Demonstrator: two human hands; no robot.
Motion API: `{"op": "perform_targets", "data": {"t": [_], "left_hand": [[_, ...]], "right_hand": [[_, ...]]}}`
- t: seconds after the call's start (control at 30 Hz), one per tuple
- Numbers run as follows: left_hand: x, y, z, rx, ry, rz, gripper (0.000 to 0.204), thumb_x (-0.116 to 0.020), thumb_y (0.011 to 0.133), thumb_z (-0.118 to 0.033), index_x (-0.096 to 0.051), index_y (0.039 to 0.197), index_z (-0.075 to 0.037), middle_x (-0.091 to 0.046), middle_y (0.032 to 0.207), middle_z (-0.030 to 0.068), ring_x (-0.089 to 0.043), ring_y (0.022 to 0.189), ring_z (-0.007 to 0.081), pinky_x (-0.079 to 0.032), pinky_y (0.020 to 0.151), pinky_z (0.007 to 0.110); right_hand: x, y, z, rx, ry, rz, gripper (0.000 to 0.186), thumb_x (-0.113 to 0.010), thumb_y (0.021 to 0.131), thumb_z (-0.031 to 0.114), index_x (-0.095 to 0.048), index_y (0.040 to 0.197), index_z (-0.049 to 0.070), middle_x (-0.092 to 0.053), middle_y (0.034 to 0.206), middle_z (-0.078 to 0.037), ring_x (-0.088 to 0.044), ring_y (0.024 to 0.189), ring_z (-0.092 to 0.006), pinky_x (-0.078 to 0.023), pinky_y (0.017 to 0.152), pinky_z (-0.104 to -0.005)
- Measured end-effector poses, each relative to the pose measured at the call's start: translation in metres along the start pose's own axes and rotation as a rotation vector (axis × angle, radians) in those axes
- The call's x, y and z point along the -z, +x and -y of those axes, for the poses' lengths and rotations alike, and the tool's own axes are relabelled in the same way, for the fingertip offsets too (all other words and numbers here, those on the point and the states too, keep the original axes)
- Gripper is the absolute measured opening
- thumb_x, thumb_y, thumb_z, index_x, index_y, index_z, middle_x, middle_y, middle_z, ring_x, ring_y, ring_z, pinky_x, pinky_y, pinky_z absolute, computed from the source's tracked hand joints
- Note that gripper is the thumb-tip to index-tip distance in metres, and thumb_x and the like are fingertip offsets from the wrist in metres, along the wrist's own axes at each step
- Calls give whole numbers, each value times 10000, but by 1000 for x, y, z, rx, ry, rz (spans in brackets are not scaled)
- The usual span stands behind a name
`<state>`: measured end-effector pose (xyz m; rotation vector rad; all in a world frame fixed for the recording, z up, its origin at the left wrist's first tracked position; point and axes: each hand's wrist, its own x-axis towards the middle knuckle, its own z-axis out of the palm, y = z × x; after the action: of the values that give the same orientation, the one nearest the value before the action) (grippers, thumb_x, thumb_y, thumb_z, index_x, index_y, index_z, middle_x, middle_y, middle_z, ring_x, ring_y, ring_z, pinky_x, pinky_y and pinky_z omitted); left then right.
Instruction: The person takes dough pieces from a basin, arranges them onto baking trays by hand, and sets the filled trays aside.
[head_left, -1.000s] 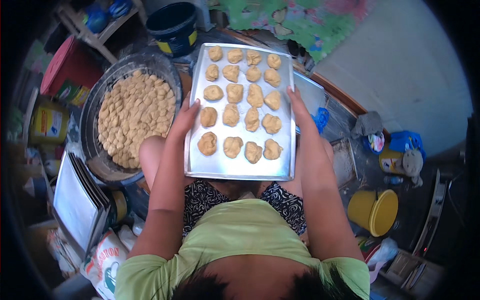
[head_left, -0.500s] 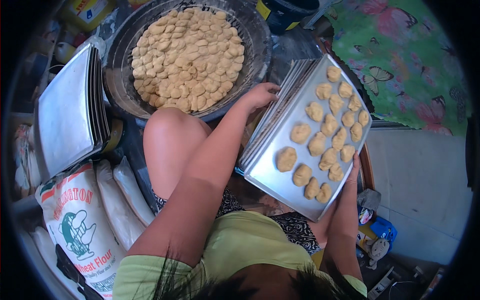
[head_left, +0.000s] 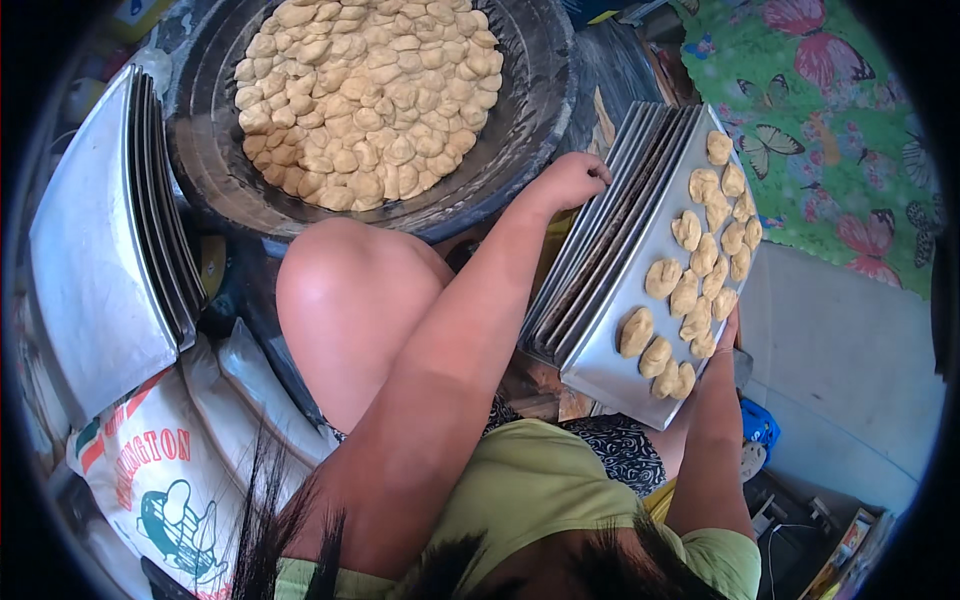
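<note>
Pale dough pieces (head_left: 684, 294), several of them, sit spaced out on the top metal baking tray (head_left: 610, 372). That tray lies on a tilted stack of trays (head_left: 592, 258) beside my right thigh. At the far right edge of the top tray, my right hand (head_left: 730, 332) grips the rim; its fingers are mostly hidden beneath. My left hand (head_left: 572, 184) is beside the stack's left edges, fingers curled in toward the thumb. I cannot make out whether it touches a tray or holds anything. A big dark basin (head_left: 540, 130) packed with dough pieces (head_left: 370, 100) stands ahead of me.
Another stack of metal trays (head_left: 100, 250) leans at the left. Below it stand a printed flour sack (head_left: 150, 470) and filled plastic bags (head_left: 265, 385). A butterfly-patterned green cloth (head_left: 810, 130) covers the far right. A blue container (head_left: 758, 430) stands past my right arm.
The right-hand tray stack is tilted more steeply, showing more of its left edges. My left hand's fingers have curled in. The basin and other surroundings have shifted within the view.
</note>
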<state>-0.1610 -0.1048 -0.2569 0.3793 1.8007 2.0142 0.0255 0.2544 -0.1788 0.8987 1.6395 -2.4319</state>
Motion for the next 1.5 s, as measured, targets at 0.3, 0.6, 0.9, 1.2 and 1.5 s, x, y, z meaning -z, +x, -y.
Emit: {"op": "perform_targets", "data": {"t": [0.3,0.6,0.9,1.2,1.5], "left_hand": [[-15,9,17,-217,135,-94,203,-684,714,-194,-669,866,-61,-480,1226,233,-441,1166,327,-363,970,334],[-16,8,2,-92,39,-29,213,-678,681,-185,-685,886,-128,-378,1335,266,-303,1297,371,-282,1048,375],[-16,12,-3,-128,63,8,285,-690,714,-319,-711,943,-150,-319,1396,264,-266,1311,398,-249,1064,425],[-13,3,-35,-59,217,81,326,-700,723,-357,-689,874,-69,-420,1332,213,-342,1268,355,-288,1030,379],[-55,-8,-42,34,-311,82,692,-523,899,-387,-267,1394,22,-253,1453,210,-257,1346,296,-218,1086,348]], "right_hand": [[7,-1,-1,-82,1,7,599,-445,889,509,-410,1322,97,-516,1252,-134,-516,1129,-308,-436,957,-453],[-4,-2,-4,-80,-73,-53,644,-460,847,572,-466,1279,94,-554,1208,-121,-547,1082,-292,-442,941,-422],[-24,-6,-4,-63,-65,-2,611,-465,867,537,-464,1281,87,-549,1217,-113,-537,1100,-278,-431,958,-413],[6,1,-3,-38,25,36,590,-474,903,456,-389,1337,66,-498,1281,-138,-514,1136,-304,-423,972,-434],[-1,8,-8,20,156,89,574,-460,915,434,-388,1336,50,-493,1291,-134,-517,1134,-297,-416,980,-418]]}}
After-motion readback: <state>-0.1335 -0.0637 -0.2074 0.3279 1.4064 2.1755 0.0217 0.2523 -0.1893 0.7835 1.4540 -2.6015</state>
